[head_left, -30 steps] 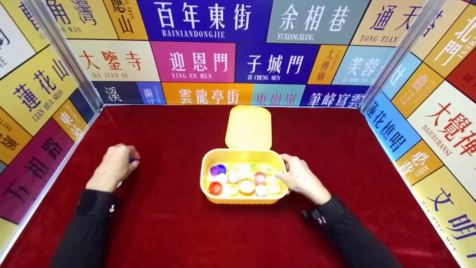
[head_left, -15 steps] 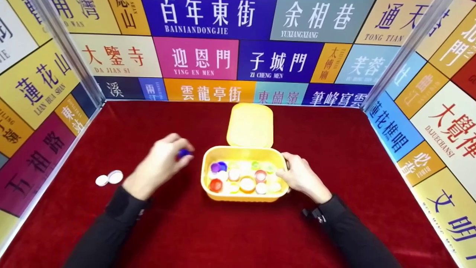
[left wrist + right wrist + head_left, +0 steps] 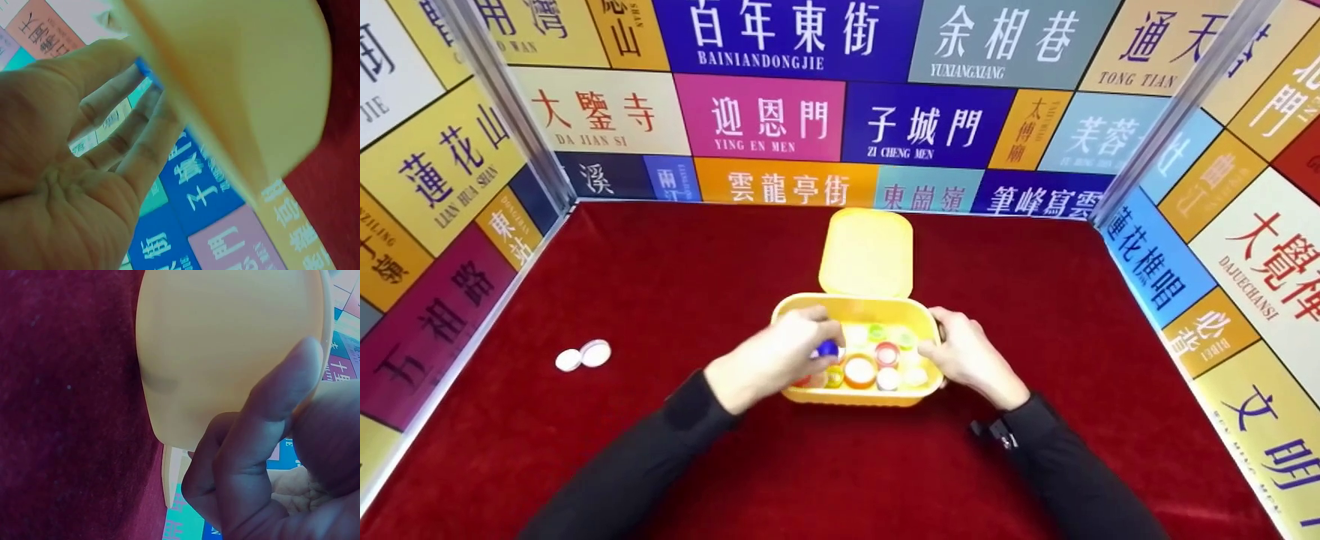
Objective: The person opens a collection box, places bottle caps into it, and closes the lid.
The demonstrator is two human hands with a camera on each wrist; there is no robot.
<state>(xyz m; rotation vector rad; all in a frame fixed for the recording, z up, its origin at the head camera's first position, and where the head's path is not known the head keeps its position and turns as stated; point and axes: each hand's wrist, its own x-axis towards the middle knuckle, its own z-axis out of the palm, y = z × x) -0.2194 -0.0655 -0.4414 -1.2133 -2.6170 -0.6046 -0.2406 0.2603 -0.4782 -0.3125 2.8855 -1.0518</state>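
Over the left end of a yellow plastic box point(image 3: 855, 401), my left hand point(image 3: 769, 360) pinches a blue bottle cap point(image 3: 827, 349) between thumb and fingers. The left wrist view shows a blue edge point(image 3: 147, 72) of the cap at the fingertips, by the box wall point(image 3: 264, 84). My right hand point(image 3: 971, 356) grips the box's right wall, thumb inside the rim and fingers outside. Inside the box lie several bottle caps, among them an orange-rimmed cap point(image 3: 859, 371) and a red-rimmed cap point(image 3: 887, 354). My left hand hides the caps at the left end.
The box's yellow lid point(image 3: 867, 253) lies folded back behind it. Two white caps point(image 3: 595, 353) lie side by side on the red cloth point(image 3: 697, 465) at the left. Panels printed with characters point(image 3: 765, 120) stand at the back and both sides.
My left hand has moved right, from the cloth at the left to over the box, carrying the blue cap. It has uncovered the two white caps. My right hand has stayed on the box.
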